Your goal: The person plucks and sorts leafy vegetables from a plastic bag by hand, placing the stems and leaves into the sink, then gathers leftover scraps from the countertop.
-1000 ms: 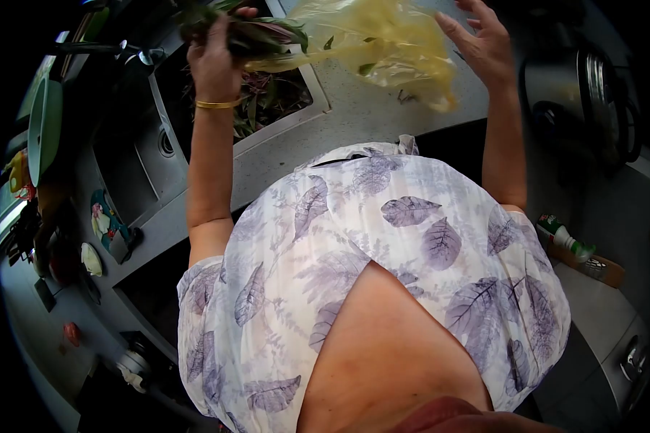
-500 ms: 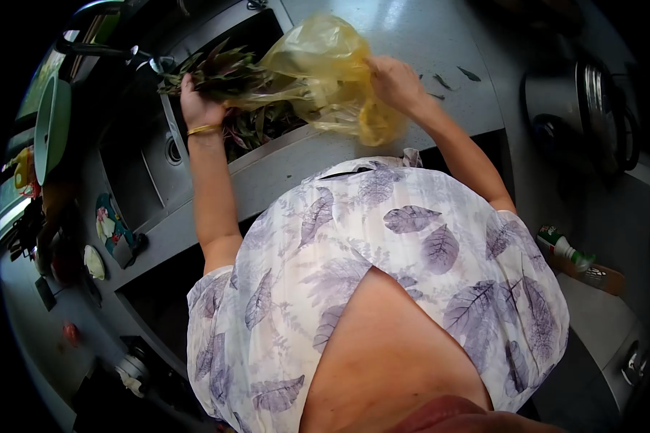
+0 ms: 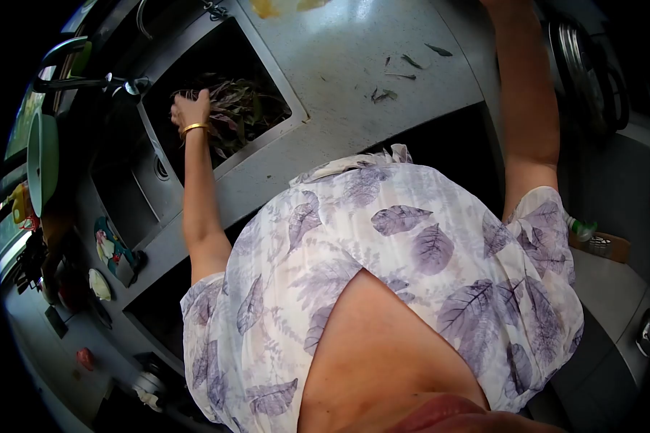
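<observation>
In the head view my left hand (image 3: 190,110) is down in the right-hand sink basin (image 3: 267,54), at the left edge of a heap of leafy greens (image 3: 238,108). Its fingers curl around some of the stems, partly hidden by the back of the hand. The leaves are long and narrow, dark green and purplish. My right arm (image 3: 525,101) stretches up past the counter's right side, and the hand is cut off by the top edge of the picture. Pieces of the yellow plastic bag (image 3: 265,8) show at the top edge.
Several loose leaves (image 3: 412,62) lie on the grey counter (image 3: 339,86). A second basin (image 3: 126,191) with a drain is on the left, near the faucet (image 3: 133,85). A green basin (image 3: 42,162) stands at far left, and a metal pot (image 3: 574,68) at right.
The yellow bag has moved from over the basin to the top edge. My left hand has lowered the greens into the basin. My right hand has gone up and right, out of view.
</observation>
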{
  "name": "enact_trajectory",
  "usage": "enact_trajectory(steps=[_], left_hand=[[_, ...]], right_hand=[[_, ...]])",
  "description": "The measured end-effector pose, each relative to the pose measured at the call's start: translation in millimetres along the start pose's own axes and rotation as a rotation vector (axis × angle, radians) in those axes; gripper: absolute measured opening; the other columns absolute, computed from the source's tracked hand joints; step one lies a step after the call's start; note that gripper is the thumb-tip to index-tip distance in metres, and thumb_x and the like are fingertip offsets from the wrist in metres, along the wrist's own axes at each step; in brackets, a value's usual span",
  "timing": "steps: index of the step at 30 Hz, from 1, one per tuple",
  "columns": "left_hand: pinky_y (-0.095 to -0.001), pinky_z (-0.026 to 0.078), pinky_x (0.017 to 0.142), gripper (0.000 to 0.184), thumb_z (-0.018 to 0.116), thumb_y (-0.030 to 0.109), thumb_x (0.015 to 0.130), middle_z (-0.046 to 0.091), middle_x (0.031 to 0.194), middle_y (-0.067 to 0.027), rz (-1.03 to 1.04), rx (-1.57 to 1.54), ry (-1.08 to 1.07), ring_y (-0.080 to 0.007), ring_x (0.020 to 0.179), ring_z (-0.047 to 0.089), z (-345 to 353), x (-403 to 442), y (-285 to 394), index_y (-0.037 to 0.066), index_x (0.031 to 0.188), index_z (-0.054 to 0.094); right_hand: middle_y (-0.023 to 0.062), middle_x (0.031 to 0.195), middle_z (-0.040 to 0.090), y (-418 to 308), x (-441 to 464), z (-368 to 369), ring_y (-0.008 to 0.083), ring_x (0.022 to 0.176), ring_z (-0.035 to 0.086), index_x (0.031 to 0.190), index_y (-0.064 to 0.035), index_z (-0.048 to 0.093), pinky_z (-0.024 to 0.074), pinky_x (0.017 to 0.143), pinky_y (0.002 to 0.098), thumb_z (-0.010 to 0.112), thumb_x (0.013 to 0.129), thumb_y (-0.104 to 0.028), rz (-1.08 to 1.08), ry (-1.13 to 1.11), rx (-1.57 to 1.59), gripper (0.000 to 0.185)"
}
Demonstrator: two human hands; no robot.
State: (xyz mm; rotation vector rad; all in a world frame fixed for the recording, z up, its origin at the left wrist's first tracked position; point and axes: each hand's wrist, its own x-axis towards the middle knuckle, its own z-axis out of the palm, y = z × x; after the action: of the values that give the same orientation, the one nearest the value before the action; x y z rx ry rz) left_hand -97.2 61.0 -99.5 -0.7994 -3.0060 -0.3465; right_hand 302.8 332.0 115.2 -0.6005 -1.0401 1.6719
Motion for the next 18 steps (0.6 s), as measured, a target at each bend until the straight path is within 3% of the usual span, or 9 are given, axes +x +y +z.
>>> enact_trajectory(steps=[1, 3, 4, 5, 7, 8, 9, 14, 18], left_hand=[[-0.0425, 0.041, 0.094, 0.058, 0.064, 0.04, 0.071, 0.059, 0.113, -0.0203, 0.336, -0.115, 0.132, -0.0352, 0.11, 0.052, 2, -5, 15, 0.005, 0.117, 0.058], [-0.0373, 0.048, 0.083, 0.034, 0.061, 0.025, 0.075, 0.065, 0.098, -0.0167, 0.61, -0.469, 0.032, -0.0302, 0.09, 0.061, -13, -38, 73, 0.007, 0.103, 0.066], [-0.0352, 0.049, 0.079, 0.028, 0.061, 0.022, 0.078, 0.066, 0.096, -0.0143, 0.648, -0.544, -0.164, -0.0273, 0.084, 0.062, -23, -59, 104, 0.007, 0.1, 0.068], [-0.0333, 0.05, 0.076, 0.025, 0.061, 0.023, 0.081, 0.066, 0.092, -0.0124, 0.806, -0.547, -0.21, -0.0251, 0.079, 0.063, -17, -75, 131, 0.007, 0.098, 0.069], [-0.0324, 0.051, 0.073, 0.026, 0.063, 0.024, 0.084, 0.066, 0.094, -0.0108, 0.962, -0.66, -0.392, -0.021, 0.081, 0.063, -3, -110, 184, 0.006, 0.103, 0.067], [-0.0333, 0.051, 0.073, 0.026, 0.064, 0.025, 0.084, 0.065, 0.093, -0.0105, 1.011, -0.582, -0.381, -0.0219, 0.081, 0.063, 3, -123, 210, 0.006, 0.101, 0.067], [-0.0342, 0.05, 0.073, 0.026, 0.064, 0.027, 0.084, 0.065, 0.092, -0.0102, 0.984, -0.514, -0.497, -0.0229, 0.08, 0.062, 30, -116, 165, 0.006, 0.099, 0.068], [-0.0366, 0.046, 0.083, 0.03, 0.065, 0.034, 0.082, 0.063, 0.098, -0.0083, 1.172, -0.42, -0.461, -0.0247, 0.095, 0.057, 85, -156, 233, 0.011, 0.1, 0.067], [-0.0414, 0.039, 0.089, 0.034, 0.061, 0.038, 0.082, 0.06, 0.105, -0.0081, 1.108, -0.187, -0.517, -0.0254, 0.105, 0.052, 83, -191, 262, 0.012, 0.103, 0.063]], right_hand=[[0.0066, 0.094, 0.066, -4, 1, -1, 0.018, 0.079, 0.064, 0.107, -0.0042, 0.058, 0.0524, 0.067, 0.0308, 0.048, 0.093, -0.021, 0.009, 0.006, 0.001, 0.024], [0.0084, 0.099, 0.065, -14, 3, -3, 0.0203, 0.084, 0.065, 0.113, -0.0041, 0.055, 0.0533, 0.072, 0.0326, 0.045, 0.094, -0.024, 0.026, 0.012, 0.005, 0.029], [0.0093, 0.103, 0.065, -16, 11, -17, 0.0205, 0.088, 0.064, 0.114, -0.0028, 0.054, 0.0527, 0.076, 0.0338, 0.042, 0.095, -0.024, 0.001, -0.078, 0.106, 0.031], [0.0096, 0.104, 0.064, -24, 7, -26, 0.0207, 0.09, 0.063, 0.114, -0.0026, 0.054, 0.0523, 0.078, 0.0344, 0.041, 0.096, -0.024, -0.008, -0.072, 0.108, 0.031], [0.0101, 0.106, 0.064, -41, -1, -44, 0.0213, 0.093, 0.063, 0.115, -0.0022, 0.054, 0.0514, 0.082, 0.0356, 0.039, 0.096, -0.023, -0.027, -0.049, 0.107, 0.032], [0.0117, 0.109, 0.062, -45, 0, -57, 0.0226, 0.099, 0.061, 0.116, -0.0013, 0.053, 0.0496, 0.087, 0.037, 0.036, 0.097, -0.023, -0.042, -0.04, 0.161, 0.034], [0.0122, 0.11, 0.062, 16, -1, -24, 0.023, 0.1, 0.06, 0.116, -0.0012, 0.053, 0.0494, 0.087, 0.0372, 0.035, 0.097, -0.023, 0.088, 0.023, 0.153, 0.034], [0.015, 0.111, 0.061, 30, -17, -19, 0.0251, 0.102, 0.06, 0.117, 0.0008, 0.053, 0.0484, 0.09, 0.0381, 0.035, 0.096, -0.021, 0.225, -0.027, 0.232, 0.035], [0.0157, 0.11, 0.062, 50, -23, -18, 0.0257, 0.1, 0.061, 0.116, 0.0015, 0.053, 0.0483, 0.09, 0.0387, 0.036, 0.094, -0.018, 0.31, -0.027, 0.252, 0.034]])
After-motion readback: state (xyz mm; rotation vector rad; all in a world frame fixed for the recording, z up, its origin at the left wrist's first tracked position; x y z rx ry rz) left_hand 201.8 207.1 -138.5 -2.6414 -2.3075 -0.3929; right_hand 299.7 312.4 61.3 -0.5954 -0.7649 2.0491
